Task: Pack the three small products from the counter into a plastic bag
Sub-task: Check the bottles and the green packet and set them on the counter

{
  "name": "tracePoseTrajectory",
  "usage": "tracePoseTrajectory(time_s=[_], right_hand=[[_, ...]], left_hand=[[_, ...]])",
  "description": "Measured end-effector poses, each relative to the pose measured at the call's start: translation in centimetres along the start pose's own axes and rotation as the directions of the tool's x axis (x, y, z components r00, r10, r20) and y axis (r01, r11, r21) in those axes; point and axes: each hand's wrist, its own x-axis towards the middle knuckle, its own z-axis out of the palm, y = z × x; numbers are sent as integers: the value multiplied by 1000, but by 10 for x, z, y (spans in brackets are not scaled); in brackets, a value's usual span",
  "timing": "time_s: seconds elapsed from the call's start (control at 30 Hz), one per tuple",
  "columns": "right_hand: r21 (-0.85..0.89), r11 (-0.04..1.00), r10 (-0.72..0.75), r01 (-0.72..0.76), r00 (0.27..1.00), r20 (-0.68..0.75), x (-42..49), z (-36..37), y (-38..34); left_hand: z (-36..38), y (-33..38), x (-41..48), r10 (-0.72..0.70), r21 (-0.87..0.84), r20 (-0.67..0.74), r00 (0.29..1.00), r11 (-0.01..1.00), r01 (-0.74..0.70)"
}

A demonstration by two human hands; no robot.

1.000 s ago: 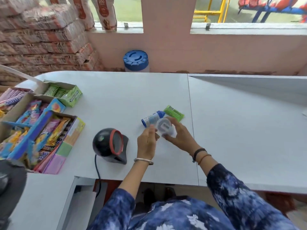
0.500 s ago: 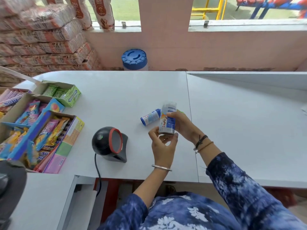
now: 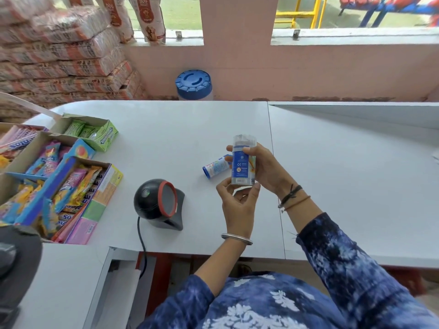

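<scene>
Both hands grip the upright blue-labelled clear plastic tube (image 3: 242,162), right hand (image 3: 266,168) round its middle, left hand (image 3: 237,203) pinching its base. The small blue-capped white cylinder (image 3: 215,167) lies on the white bench (image 3: 166,138), at nine o'clock of the tube, nearer the left hand, long axis toward two o'clock.

A green gum box (image 3: 104,135) on the counter reads "DOUBLEMINT". A bag (image 3: 152,17) on the window sill carries the word "DOG". The blue-labelled container (image 3: 242,166) held upright in both hands shows a "CE" mark above a barcode; its smaller print is unreadable.
</scene>
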Motion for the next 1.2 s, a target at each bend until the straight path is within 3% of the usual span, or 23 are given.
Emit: tracePoseTrajectory(time_s=[0.13, 0.23, 0.4, 0.57, 1.0, 1.13, 1.2], right_hand=[[32, 999, -6, 6, 1000, -5, 2, 3, -1], [-29, 999, 44, -46, 998, -49, 7, 12, 9], [-377, 925, 74, -50, 996, 50, 10, 50, 25], [-540, 837, -6, 88, 988, 153, 15, 87, 29], [-678, 697, -95, 234, 967, 236, 21, 102, 24], [-689, 681, -107, 246, 965, 239, 23, 99, 23], [-682, 683, -162, 261, 965, 207, 25, 93, 19]], left_hand=[[-1, 3, 1, -27, -32, -26, 999, 999, 26], [-12, -1, 6, -104, -71, -141, 985, 993, 94], [-41, 4, 9, -237, -515, -195, 952, 851, 107], [-56, 15, 11, -251, -705, -242, 937, 709, 8], [-52, 28, 19, -292, -784, -339, 894, 614, -96], [-52, 23, 21, -304, -749, -323, 896, 661, -46], [-52, 21, 26, -307, -650, -291, 906, 759, 48]])
